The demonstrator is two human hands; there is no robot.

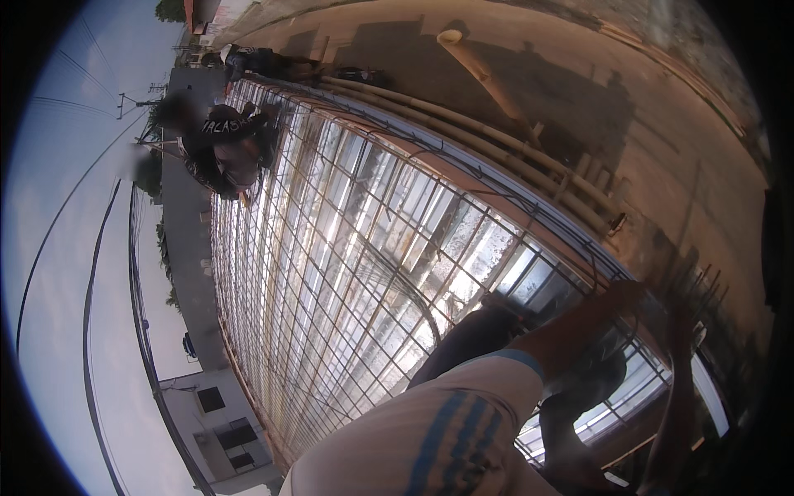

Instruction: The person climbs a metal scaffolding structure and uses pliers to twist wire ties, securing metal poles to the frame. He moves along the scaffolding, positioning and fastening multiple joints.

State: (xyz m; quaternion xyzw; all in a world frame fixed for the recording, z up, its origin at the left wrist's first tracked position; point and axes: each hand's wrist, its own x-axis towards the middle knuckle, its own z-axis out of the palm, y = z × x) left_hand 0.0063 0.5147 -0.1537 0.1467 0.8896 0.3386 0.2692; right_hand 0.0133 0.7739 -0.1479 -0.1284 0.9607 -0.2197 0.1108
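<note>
My left arm, in a white sleeve with blue stripes, reaches over a steel rebar mesh (389,211) to the slab's edge. At its end my left hand (645,304) is dim and blurred, beside several upright rebar ends (710,289). Close to it is my right hand (681,326), its bare forearm rising from the lower right. Both hands are nearest to the edge bars by the brown side board (653,343). Shadow and blur hide their fingers, so I cannot make out what they hold. My bent leg (471,339) in dark cloth is over the mesh.
Shiny corrugated metal sheets (343,178) lie under the mesh. Loose thin bars (405,285) rest on it. A crouching co-worker (227,145) is at the far end, another person (248,62) beyond. Bamboo poles (488,140) line the edge above a dirt road (662,178). Overhead cables (149,331) hang at left.
</note>
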